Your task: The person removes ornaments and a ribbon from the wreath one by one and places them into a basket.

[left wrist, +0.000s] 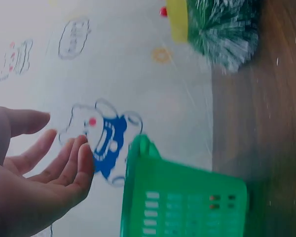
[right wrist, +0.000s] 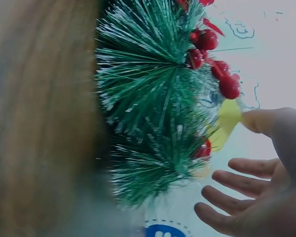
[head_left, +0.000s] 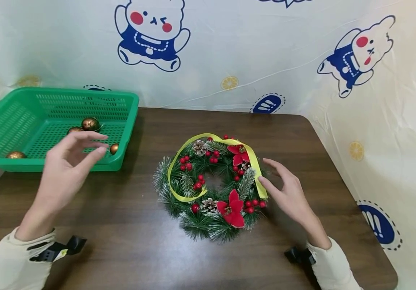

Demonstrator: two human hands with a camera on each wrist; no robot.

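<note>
A green Christmas wreath (head_left: 193, 227) with red berries, pine cones and red flowers lies on the table. A yellow ribbon (head_left: 174, 165) is draped loosely over it in a curve. At the wreath's right side is my right hand (head_left: 288, 193), fingers apart, with the thumb at the ribbon's end; whether it touches is hard to tell. My left hand (head_left: 64, 163) hovers by the front edge of the green basket (head_left: 128, 125), fingers loosely bent and nothing between them. Inside the basket lie several copper-coloured baubles (head_left: 90, 124), partly hidden behind that hand.
The brown table (head_left: 135, 249) has rounded corners on the right. Behind and beside it hangs a pale sheet (head_left: 208, 48) printed with cartoon bears. A dark strap with a camera (head_left: 57, 250) sits on the left wrist, and a similar one (head_left: 300, 256) on the right.
</note>
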